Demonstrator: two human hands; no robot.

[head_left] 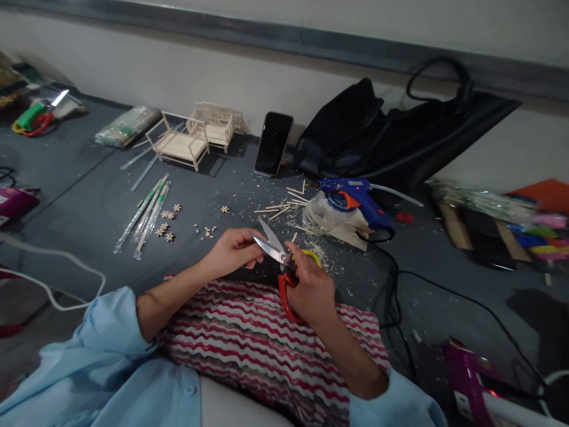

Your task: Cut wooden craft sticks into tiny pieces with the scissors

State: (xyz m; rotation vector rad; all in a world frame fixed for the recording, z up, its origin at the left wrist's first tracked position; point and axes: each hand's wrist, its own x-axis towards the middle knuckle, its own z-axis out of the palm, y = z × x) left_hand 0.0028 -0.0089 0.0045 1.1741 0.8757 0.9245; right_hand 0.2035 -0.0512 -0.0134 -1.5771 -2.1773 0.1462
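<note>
My right hand grips a pair of scissors by red and yellow handles, with the blades parted and pointing up to the left. Close to the blade tips, my left hand is closed in a pinch; whatever lies between its fingers is hidden or too small to make out. Just beyond that hand are tiny cut pieces of wood and small flower-shaped wooden pieces. Thin wooden sticks lie scattered past the scissors among pale shavings.
Miniature wooden furniture stands near the wall, left of a propped phone. A blue glue gun rests on a clear container, with a black bag behind. Wrapped sticks lie left. Black cables cross the right side.
</note>
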